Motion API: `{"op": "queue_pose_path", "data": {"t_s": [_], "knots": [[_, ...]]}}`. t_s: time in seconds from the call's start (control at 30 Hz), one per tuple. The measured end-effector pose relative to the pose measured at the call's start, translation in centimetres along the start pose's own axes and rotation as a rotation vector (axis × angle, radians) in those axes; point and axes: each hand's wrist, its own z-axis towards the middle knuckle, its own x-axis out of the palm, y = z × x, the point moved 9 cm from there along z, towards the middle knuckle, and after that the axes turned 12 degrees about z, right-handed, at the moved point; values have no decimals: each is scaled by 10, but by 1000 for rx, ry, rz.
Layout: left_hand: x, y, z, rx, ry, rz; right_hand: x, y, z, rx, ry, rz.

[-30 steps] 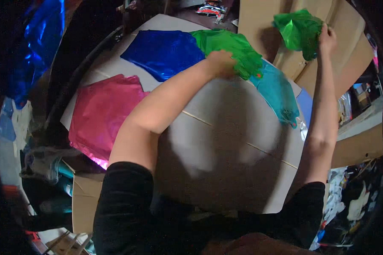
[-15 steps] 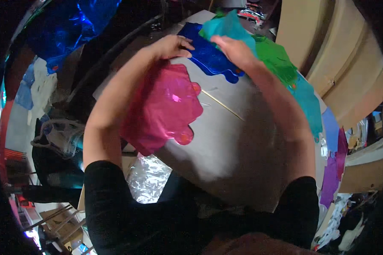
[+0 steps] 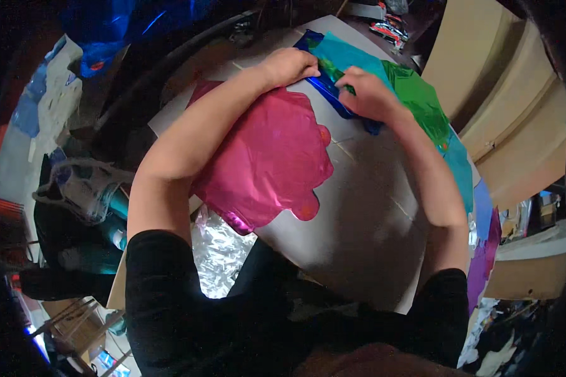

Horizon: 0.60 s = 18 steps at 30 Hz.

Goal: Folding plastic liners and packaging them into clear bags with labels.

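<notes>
Grey table point(image 3: 358, 239), cluttered room w/ cardboard point(image 3: 516, 100). Pink foil point(image 3: 264, 163) flat under left arm. Left hand point(image 3: 289, 66) & right hand point(image 3: 368, 94) both pinch teal foil point(image 3: 352, 58) over blue foil point(image 3: 333, 100); green foil point(image 3: 421, 100) beside.

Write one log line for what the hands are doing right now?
left hand: on teal foil sheet | right hand: on same sheet | below: blue foil sheet | beside: pink foil balloon

Grey table point(image 3: 365, 232) under foil balloons point(image 3: 264, 163)
</notes>
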Motion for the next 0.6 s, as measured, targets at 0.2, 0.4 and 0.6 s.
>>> {"op": "queue_pose_path", "data": {"t_s": [0.2, 0.4, 0.6], "knots": [[-3, -3, -5, -14, -23, 10, 24, -12, -1, 97, 63, -284], [-39, -23, -11, 94, -337, 138, 24, -80, -16, 725, 58, 352], [-43, -67, -6, 306, -288, 233, 23, -110, -33, 965, -5, 928]]}}
